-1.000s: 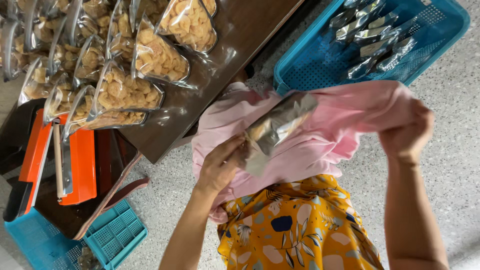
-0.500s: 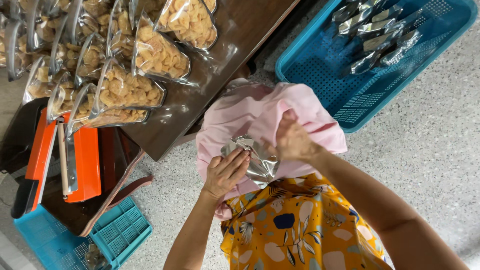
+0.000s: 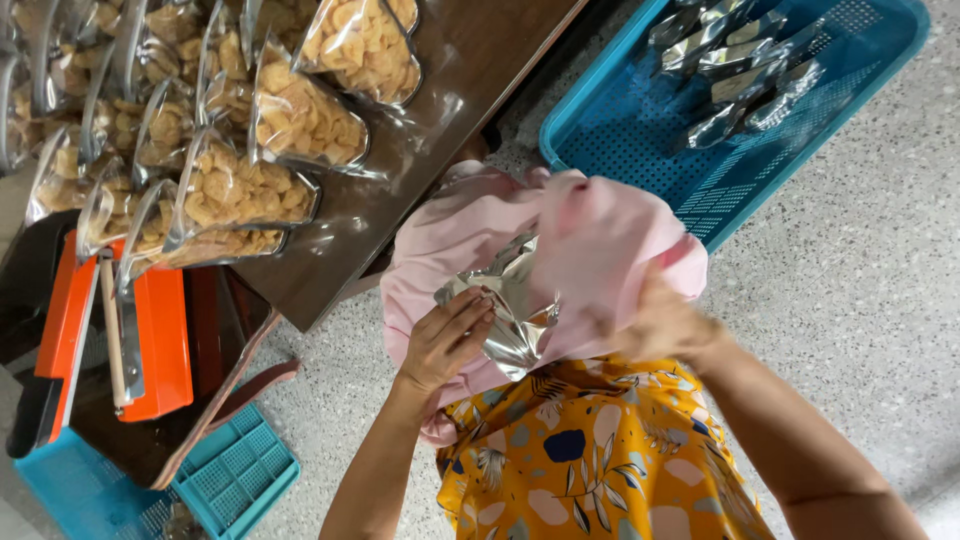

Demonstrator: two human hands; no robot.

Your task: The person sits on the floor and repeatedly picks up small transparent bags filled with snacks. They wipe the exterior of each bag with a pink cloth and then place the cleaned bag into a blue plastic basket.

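The silver foil pouch (image 3: 515,305) sits crumpled in the person's lap, half wrapped in a pink cloth (image 3: 600,250). The left hand (image 3: 445,340) has its fingers (image 3: 470,310) curled onto the pouch's near edge, so it's pinched there. The right hand (image 3: 665,320) is blurred and bunched into the cloth; looks closed on the fabric, but I can't tell for sure.

What could go wrong: the foil looks slick and already creased, so with only an edge pinched it could slide out of the cloth and land on the speckled floor (image 3: 850,300), or crease harder.

Further out, clear pouches of pale yellow chips (image 3: 300,115) stand in rows on the dark brown table (image 3: 460,60). More flat silver pouches (image 3: 730,70) lie in a blue plastic basket (image 3: 640,150) top right. An orange sealer (image 3: 160,340) sits lower left, above smaller blue baskets (image 3: 235,470).
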